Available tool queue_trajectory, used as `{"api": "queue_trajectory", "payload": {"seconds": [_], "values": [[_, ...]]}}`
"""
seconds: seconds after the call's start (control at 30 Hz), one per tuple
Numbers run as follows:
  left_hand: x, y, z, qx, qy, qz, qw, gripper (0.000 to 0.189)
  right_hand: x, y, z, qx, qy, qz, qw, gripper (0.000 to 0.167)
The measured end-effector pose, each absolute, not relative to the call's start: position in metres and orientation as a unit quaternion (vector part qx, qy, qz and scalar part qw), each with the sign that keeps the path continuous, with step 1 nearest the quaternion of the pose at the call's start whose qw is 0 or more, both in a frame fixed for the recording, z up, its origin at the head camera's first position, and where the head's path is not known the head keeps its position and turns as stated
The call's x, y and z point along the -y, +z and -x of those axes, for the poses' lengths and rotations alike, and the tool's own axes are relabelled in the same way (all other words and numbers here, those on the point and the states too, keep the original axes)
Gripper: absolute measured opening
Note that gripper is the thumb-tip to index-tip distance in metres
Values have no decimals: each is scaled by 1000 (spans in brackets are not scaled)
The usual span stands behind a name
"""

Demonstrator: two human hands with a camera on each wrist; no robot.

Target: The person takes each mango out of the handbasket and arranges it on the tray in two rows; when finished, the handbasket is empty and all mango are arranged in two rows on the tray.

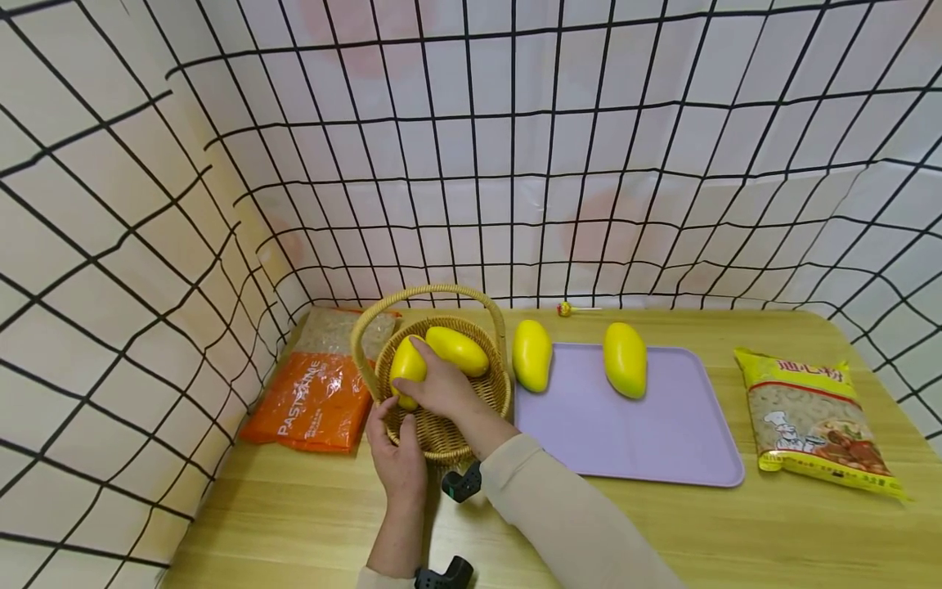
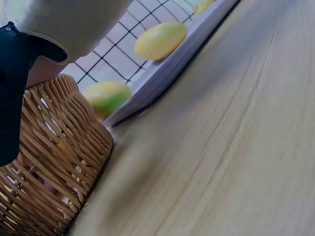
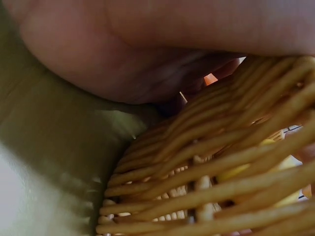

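Observation:
A wicker basket (image 1: 500,393) with an arched handle stands left of centre in the head view, holding two yellow mangoes. My right hand (image 1: 441,384) reaches inside and grips the left mango (image 1: 405,368) between thumb and fingers. The other mango (image 1: 458,352) lies against the basket's back wall. With fingers and thumb, my left hand (image 1: 401,462) grips the near left rim. Woven sides of the basket (image 2: 59,152) fill much of the left wrist view. In the right wrist view, skin of a hand covers the top above the basket (image 3: 197,162).
A lilac tray (image 1: 618,446) lies right of the basket, with one mango (image 1: 624,360) by its back edge and another mango (image 1: 531,356) at its left back corner. Pasta bags flank them: an orange bag (image 1: 316,409) left, a yellow bag (image 1: 817,425) right. A lollipop (image 1: 565,309) lies behind.

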State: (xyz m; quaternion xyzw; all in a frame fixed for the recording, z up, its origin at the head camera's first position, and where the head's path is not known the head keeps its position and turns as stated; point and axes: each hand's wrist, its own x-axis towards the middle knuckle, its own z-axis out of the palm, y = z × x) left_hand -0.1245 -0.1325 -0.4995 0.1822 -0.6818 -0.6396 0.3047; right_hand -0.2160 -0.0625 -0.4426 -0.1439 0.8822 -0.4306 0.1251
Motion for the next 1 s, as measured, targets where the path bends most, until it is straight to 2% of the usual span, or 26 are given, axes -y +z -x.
{"api": "queue_trajectory", "payload": {"seconds": [1.0], "values": [[133, -501, 125, 684, -639, -184, 301, 31, 66, -447, 219, -901, -393, 154, 98, 75]]}}
